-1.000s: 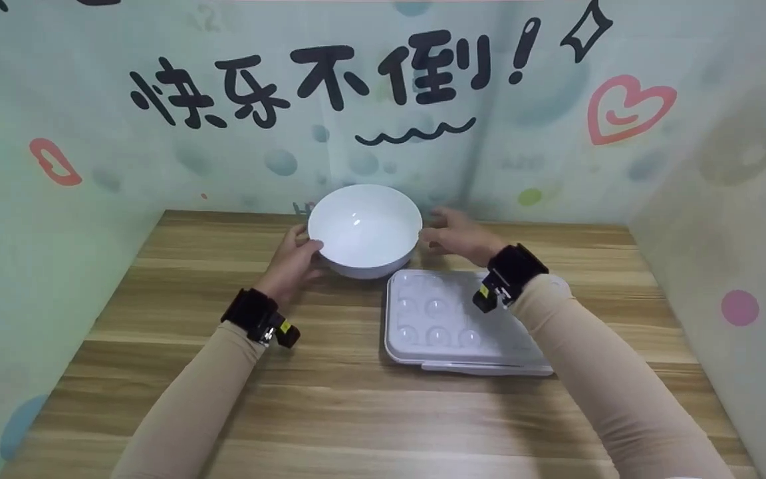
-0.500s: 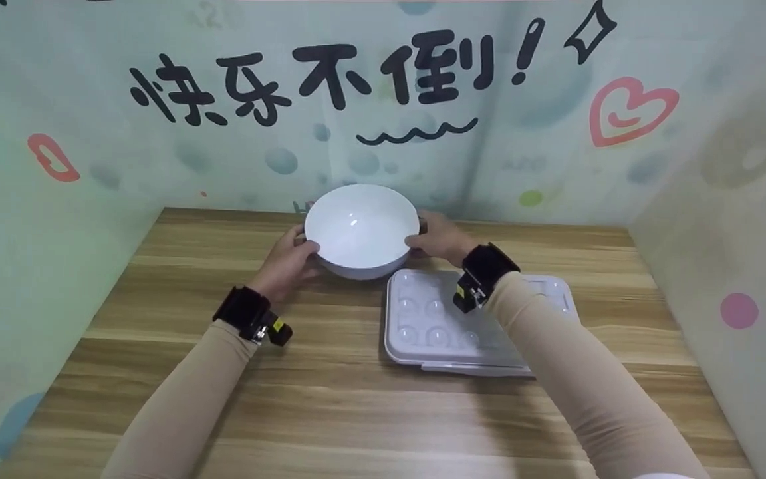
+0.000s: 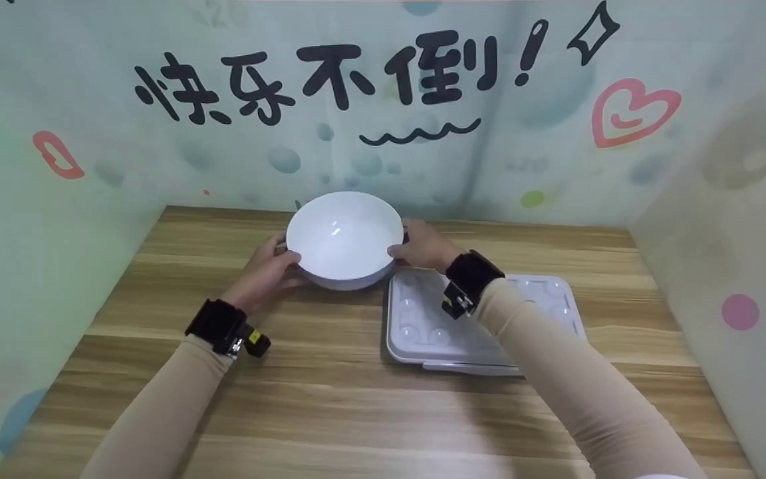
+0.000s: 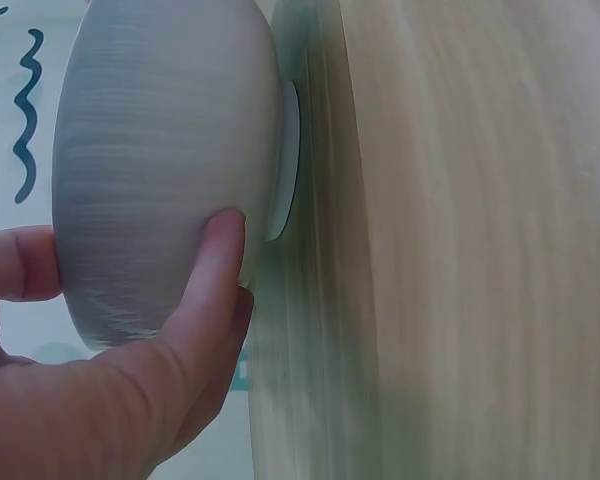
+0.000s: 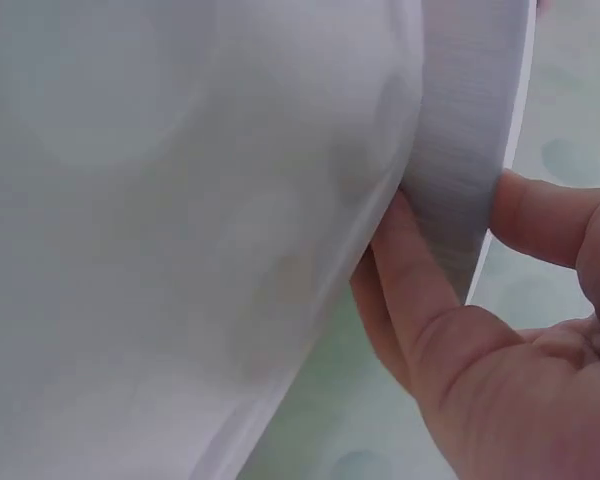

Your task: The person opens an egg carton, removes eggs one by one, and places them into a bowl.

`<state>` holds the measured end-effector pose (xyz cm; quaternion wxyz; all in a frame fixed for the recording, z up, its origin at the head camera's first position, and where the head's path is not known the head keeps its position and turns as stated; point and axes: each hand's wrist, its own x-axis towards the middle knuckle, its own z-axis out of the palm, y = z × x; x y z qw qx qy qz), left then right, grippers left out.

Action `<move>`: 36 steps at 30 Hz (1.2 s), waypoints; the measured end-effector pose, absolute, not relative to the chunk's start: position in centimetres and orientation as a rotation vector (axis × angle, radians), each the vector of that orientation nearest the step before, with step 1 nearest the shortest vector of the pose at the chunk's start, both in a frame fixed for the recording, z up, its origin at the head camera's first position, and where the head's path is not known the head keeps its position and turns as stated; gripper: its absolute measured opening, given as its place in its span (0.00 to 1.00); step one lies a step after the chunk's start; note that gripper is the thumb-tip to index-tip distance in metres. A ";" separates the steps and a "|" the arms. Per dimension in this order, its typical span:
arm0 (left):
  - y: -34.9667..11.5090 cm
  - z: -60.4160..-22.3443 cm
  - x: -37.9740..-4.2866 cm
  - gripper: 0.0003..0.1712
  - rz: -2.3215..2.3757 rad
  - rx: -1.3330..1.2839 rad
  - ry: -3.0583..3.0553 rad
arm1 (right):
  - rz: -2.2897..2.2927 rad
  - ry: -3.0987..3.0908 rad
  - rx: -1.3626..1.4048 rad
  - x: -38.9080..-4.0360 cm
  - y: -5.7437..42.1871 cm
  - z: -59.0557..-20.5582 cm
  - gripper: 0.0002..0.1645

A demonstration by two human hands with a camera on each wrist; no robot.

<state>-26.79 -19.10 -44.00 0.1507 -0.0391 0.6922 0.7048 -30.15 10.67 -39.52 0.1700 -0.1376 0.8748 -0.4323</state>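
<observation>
A white bowl [image 3: 345, 234] is held between both hands near the back of the table, its mouth facing up and tipped a little toward the head camera. My left hand [image 3: 264, 274] grips its left side, thumb at the rim and fingers under the outer wall. In the left wrist view the bowl's foot ring [image 4: 285, 165] shows close to the wood; whether it touches I cannot tell. My right hand [image 3: 428, 245] pinches the right rim, its thumb [image 5: 545, 215] on the rim and its fingers [image 5: 410, 260] on the outer wall, partly behind the lidded box.
A pale lidded box [image 3: 416, 346] with round bumps in its lid lies on the wooden table [image 3: 330, 419], right of the bowl and under the right forearm. A printed backdrop [image 3: 223, 166] stands just behind the bowl, with side walls left and right.
My right hand has closed in on the bowl's right side and now grips the rim. The bowl has moved left and slightly nearer, both hands with it. The box has stayed put.
</observation>
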 end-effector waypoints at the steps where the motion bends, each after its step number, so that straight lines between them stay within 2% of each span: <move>1: -19.3 -44.0 -26.6 0.43 2.018 -0.107 1.990 | -1.217 2.490 -0.394 -30.0 10.5 -39.5 0.31; 9: -20.8 -43.9 -24.6 0.44 2.000 -0.080 2.007 | -1.048 2.604 -0.468 -28.7 9.1 -39.1 0.28; 19: -22.4 -43.6 -22.1 0.44 1.906 -0.071 2.080 | -0.912 2.637 -0.542 -27.0 7.5 -38.7 0.34; 27: -23.5 -43.4 -20.3 0.45 1.828 -0.090 2.138 | -0.842 2.671 -0.563 -25.5 6.7 -38.6 0.29; 36: -24.1 -43.5 -18.9 0.43 1.781 -0.056 2.220 | -0.838 2.661 -0.581 -24.3 6.4 -38.9 0.35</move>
